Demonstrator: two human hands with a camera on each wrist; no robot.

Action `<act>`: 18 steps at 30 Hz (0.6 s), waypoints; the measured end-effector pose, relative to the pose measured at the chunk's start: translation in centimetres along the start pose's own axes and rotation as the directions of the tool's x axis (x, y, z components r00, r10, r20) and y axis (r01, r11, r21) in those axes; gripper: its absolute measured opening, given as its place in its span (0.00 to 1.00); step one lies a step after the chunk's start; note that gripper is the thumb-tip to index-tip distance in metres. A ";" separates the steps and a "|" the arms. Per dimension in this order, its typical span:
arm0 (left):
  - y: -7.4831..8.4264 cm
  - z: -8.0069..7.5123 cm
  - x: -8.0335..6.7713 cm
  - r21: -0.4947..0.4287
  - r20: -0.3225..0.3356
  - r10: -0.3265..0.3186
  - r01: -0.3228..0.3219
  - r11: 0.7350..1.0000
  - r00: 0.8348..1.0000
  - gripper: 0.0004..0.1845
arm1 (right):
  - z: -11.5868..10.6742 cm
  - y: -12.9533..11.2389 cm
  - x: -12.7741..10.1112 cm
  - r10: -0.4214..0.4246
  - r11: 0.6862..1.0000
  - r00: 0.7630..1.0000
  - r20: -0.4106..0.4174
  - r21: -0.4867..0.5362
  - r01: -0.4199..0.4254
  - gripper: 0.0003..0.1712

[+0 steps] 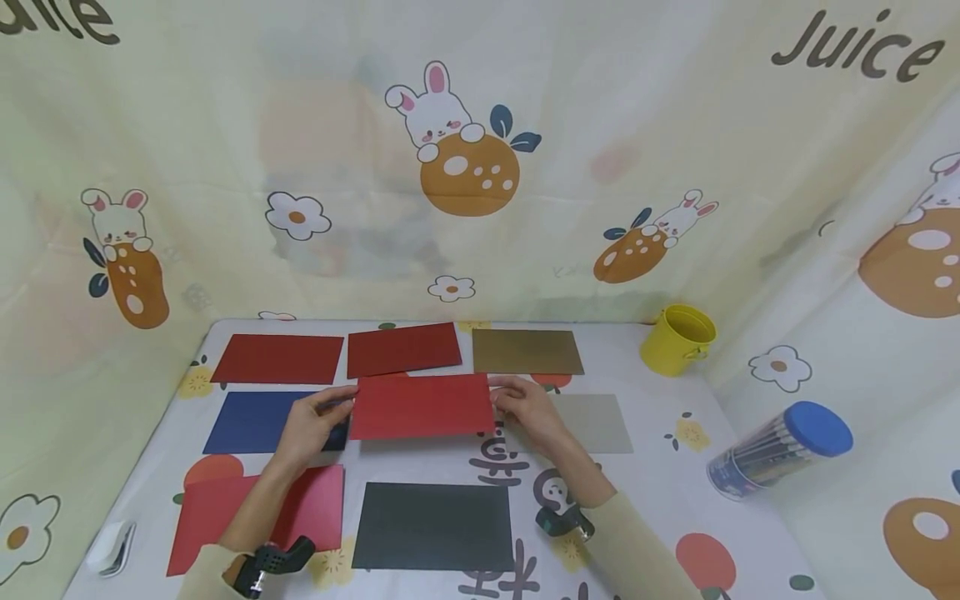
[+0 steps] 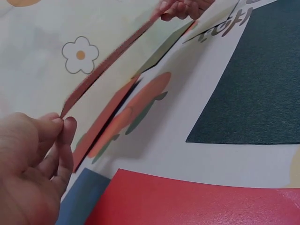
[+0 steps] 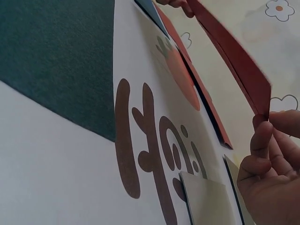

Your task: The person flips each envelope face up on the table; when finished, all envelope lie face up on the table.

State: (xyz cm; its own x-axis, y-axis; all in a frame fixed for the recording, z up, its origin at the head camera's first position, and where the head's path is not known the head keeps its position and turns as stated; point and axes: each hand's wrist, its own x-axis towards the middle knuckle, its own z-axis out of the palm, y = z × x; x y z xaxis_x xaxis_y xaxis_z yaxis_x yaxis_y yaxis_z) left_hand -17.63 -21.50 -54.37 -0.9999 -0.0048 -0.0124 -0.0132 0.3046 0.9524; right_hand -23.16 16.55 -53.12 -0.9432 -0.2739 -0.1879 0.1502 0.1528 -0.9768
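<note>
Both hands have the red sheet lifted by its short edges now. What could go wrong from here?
1. The left hand and right hand only pinch the red sheet at its edges; it may slip or sag.
2. It hangs low over the blue sheet and grey sheet; lowering it could nudge them out of line.
3. Uneven pulling could crease it.

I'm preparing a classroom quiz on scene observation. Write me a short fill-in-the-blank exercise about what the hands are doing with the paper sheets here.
1. The left hand and the right hand hold a ____ sheet by its two ends.
2. The held sheet is lifted off the ____-covered table.
3. The yellow bucket stands at the table's far ____ corner.

Missing words: red; cloth; right
</note>
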 end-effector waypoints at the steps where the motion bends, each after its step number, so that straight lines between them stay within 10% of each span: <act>1: 0.0 0.0 0.0 0.003 -0.002 0.000 0.000 1.000 1.000 0.19 | 0.0 -0.1 0.0 0.003 1.000 1.000 0.004 -0.003 -0.003 0.21; 18: -0.1 0.6 0.2 0.025 -0.055 0.001 0.000 1.000 0.998 0.16 | 0.0 0.2 -0.5 -0.079 0.989 0.991 -0.110 -0.132 0.064 0.15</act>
State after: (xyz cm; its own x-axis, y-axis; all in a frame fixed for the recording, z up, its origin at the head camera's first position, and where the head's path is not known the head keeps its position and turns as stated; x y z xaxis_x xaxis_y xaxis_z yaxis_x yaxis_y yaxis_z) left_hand -17.84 -20.94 -54.67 -0.9984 -0.0567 0.0058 -0.0132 0.3288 0.9443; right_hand -22.63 16.74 -53.24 -0.9789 -0.1792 -0.0981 0.0494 0.2585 -0.9647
